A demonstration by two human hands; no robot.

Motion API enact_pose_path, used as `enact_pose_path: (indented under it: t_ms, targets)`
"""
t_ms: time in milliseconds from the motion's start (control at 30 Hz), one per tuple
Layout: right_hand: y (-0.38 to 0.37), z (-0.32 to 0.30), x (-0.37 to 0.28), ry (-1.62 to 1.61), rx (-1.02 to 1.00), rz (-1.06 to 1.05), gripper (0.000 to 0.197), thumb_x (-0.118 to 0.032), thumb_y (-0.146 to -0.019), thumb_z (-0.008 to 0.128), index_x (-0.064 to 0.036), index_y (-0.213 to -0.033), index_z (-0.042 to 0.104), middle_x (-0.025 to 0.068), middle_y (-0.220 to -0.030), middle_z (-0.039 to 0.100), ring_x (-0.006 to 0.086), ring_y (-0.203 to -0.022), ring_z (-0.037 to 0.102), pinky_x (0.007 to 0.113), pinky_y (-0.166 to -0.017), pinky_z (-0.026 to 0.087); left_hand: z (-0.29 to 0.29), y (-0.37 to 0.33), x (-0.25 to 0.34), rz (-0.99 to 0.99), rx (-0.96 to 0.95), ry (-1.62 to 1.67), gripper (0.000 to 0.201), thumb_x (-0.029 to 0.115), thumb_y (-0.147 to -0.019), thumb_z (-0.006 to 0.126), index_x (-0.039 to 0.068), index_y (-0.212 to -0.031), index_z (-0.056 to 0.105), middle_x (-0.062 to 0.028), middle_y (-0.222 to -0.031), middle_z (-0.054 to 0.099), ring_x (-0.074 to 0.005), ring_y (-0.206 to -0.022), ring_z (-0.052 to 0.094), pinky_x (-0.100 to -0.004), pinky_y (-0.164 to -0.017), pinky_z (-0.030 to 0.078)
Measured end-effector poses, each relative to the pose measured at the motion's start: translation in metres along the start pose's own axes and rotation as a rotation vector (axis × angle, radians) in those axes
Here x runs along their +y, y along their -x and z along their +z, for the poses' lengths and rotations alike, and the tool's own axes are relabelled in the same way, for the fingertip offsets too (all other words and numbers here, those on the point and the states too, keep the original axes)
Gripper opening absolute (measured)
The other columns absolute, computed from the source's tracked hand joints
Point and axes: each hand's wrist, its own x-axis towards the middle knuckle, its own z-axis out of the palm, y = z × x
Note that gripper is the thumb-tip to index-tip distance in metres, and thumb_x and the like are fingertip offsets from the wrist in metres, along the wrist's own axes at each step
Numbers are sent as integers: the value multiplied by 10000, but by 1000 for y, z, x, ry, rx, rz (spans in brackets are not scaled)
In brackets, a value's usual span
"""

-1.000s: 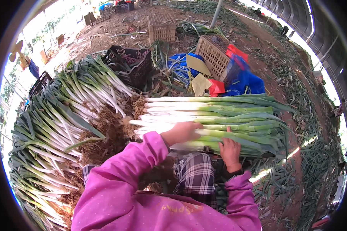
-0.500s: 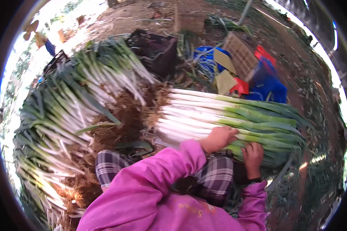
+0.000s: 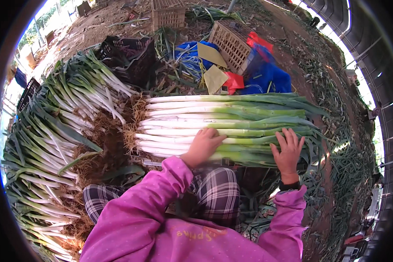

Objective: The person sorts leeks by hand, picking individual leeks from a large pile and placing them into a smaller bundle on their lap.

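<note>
A wide row of leeks (image 3: 183, 114) lies in front of me, white stalks and roots to the left, green leaves to the right. My left hand (image 3: 204, 147) rests on the near stalks, around where white turns green, its fingers slightly bent and apart. Over the green leaves at the right is my right hand (image 3: 288, 153), fingers spread and nothing held in it. Part of a support (image 3: 150, 163) shows beneath the near stalks; the rest of it is hidden.
A large heap of loose leeks (image 3: 43, 161) with brown roots curves along my left. Beyond the row stand a dark crate (image 3: 129, 59), tan crates (image 3: 231, 46) and blue plastic sheeting (image 3: 268, 76). Cut leaves (image 3: 353, 179) litter the ground at the right.
The view has shifted, so the leeks now appear further left. My right hand's fingers, bent against the near leaves before, are now spread above them. My left hand stays on the stalks.
</note>
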Motion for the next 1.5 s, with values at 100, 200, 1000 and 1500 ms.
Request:
enact_pose_path:
  t_ms: [100,200,1000,1500]
  targets:
    - [-5,8,-41,-84,-17,-55,393,-256,-784,686,-125,-1150,628,47,-1239,559,270,-1241,460,609,-1093,223,-1,0,-1,-37,-3,-8,315,135,-765,686,177,-1078,695,-34,-871,551,-239,-842,546,-365,-795,443]
    - [11,39,-61,-164,-131,-99,355,-240,-791,679,-122,-1124,642,39,-1197,572,259,-1218,478,606,-1086,239,-3,4,-4,-30,-28,32,333,121,-766,681,162,-1096,689,-44,-909,585,-252,-866,565,-373,-805,445]
    - [23,68,-51,-168,-60,-161,519,-228,-712,692,-147,-1222,633,157,-1211,525,365,-1161,453,573,-1063,260,-91,122,-97,-206,-70,-52,496,130,-816,562,49,-1302,504,-183,-1331,497,-360,-1264,436,-491,-1013,379]
    - [3,47,-74,-20,-46,-321,418,-437,-859,598,-174,-1179,655,175,-1159,605,425,-1089,540,613,-969,374,-484,361,-247,-1252,445,-803,217,180,-766,666,47,-937,653,-176,-956,603,-381,-850,624,-400,-685,534]
